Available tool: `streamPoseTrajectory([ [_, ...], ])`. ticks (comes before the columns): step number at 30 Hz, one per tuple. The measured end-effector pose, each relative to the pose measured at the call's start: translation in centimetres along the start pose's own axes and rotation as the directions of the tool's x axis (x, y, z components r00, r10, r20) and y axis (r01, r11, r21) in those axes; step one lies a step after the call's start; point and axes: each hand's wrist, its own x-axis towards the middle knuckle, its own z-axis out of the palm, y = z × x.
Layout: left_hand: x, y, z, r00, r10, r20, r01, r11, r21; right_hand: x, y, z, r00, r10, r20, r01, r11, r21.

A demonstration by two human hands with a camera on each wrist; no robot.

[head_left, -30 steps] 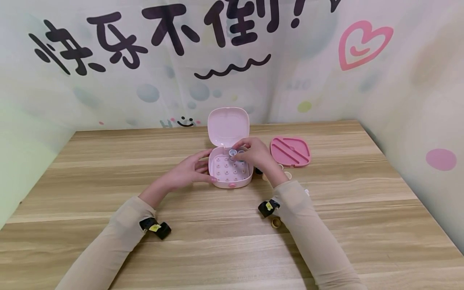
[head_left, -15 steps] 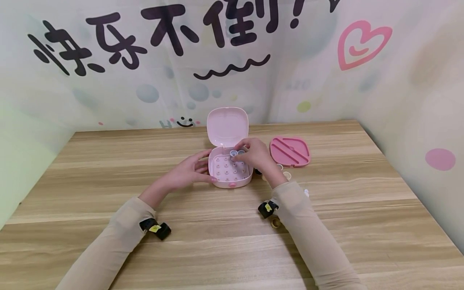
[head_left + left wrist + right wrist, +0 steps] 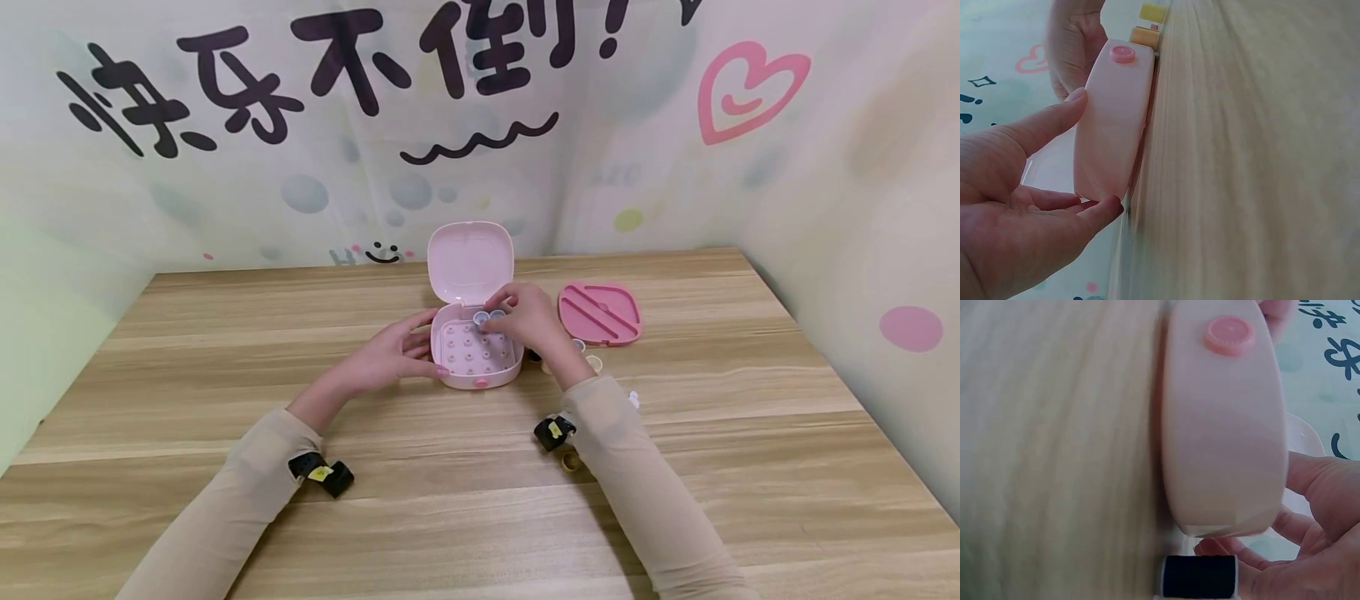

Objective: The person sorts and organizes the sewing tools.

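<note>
A pale pink sewing box (image 3: 477,383) stands on the wooden table with its lid raised and rows of small pegs inside. My left hand (image 3: 382,358) holds its left side, the thumb at the front rim and the fingers around the corner, as the left wrist view also shows. Inside the back of the box, my right hand (image 3: 528,317) pinches a pale blue-grey thread spool (image 3: 481,318). A second pale spool (image 3: 498,315) stands to the right of it. From the right wrist view, the box wall (image 3: 1225,425) hides the pinched spool.
A darker pink slotted tray (image 3: 600,313) lies right of the box. Near the right forearm are a cream spool (image 3: 595,364), a small white item (image 3: 633,400) and a gold-coloured ring-like piece (image 3: 571,461). A black spool (image 3: 1200,576) stands beside the box; orange (image 3: 1145,37) and yellow spools (image 3: 1152,12) stand beyond.
My right hand and the pinched spool have shifted only slightly inside the box. The left hand stays at the box's left side.
</note>
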Motion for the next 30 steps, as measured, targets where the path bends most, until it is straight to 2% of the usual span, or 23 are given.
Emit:
streamPoseTrajectory([
  [6, -0.1, 0.1, 0.0, 1.000, -0.003, -0.003, 0.003, 1.000, -0.012, 0.0, 0.0, -0.8, 0.999, 0.023, 0.041, -0.025, 0.998, 0.049],
  [16, -0.1, 0.0, 0.0, 1.000, -0.011, -0.009, 0.010, 1.000, -0.008, -0.9, 0.3, -2.9, 0.995, 0.056, 0.084, -0.063, 0.995, 0.078],
  [30, -0.1, -0.1, 0.0, 0.999, -0.034, -0.016, 0.034, 0.999, 0.003, -1.5, 0.1, -3.9, 0.990, 0.067, 0.123, -0.076, 0.995, 0.065],
])
